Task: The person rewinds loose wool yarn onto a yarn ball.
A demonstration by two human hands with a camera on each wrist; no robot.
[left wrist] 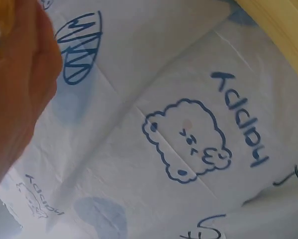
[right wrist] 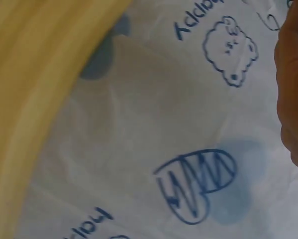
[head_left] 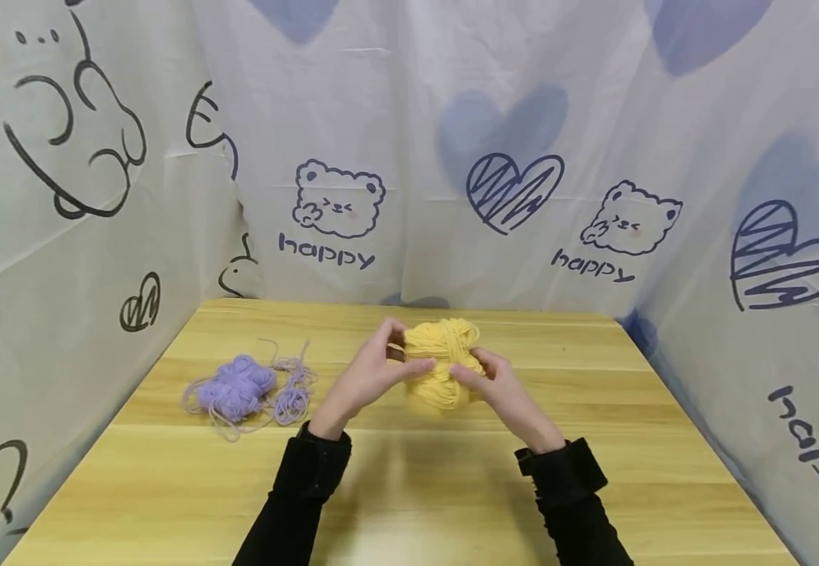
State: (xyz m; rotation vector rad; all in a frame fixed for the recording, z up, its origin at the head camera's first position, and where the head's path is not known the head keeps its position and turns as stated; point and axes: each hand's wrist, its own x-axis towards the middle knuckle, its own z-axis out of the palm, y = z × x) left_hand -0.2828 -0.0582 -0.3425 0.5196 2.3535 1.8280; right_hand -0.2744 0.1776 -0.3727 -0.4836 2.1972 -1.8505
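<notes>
- We see the left hand (head_left: 374, 369) pinching the upper left side of the yellow yarn (head_left: 443, 362), thumb and fingers curled on its strands.
- The right hand (head_left: 497, 389) grips the yarn's lower right side, fingers curled round it.
- The yellow yarn sits between both hands, held just above the table (head_left: 593, 487).
- We note purple yarn (head_left: 238, 391) lying on the table well to the left of the left hand, with loose strands trailing beside it.
- Wrist views show mostly the printed cloth (left wrist: 188, 134) behind; there we cannot tell the fingers' positions.
</notes>
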